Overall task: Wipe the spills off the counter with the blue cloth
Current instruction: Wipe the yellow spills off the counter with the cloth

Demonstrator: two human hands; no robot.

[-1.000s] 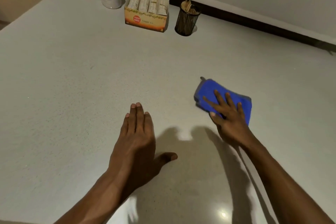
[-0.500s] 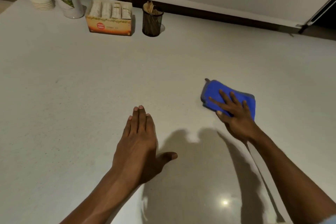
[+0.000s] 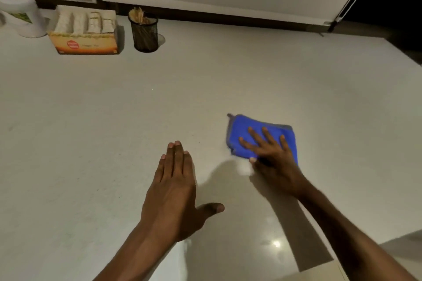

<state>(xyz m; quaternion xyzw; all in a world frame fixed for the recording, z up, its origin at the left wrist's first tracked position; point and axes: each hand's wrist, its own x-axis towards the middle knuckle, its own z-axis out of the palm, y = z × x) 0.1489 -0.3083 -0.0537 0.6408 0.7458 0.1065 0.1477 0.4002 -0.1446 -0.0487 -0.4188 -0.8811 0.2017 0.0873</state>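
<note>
While our left hand stays flat on the table, fingers together, our right hand with spread fingers has slid the blue cloth slightly nearer, at mid-right; wiping continues.

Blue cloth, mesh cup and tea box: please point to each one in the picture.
Blue cloth (image 3: 239,130): head view, on its bare upper left part, beside the fingers.
Mesh cup (image 3: 146,35): head view, on the middle of its black wall.
Tea box (image 3: 84,44): head view, on its orange front face.
</note>
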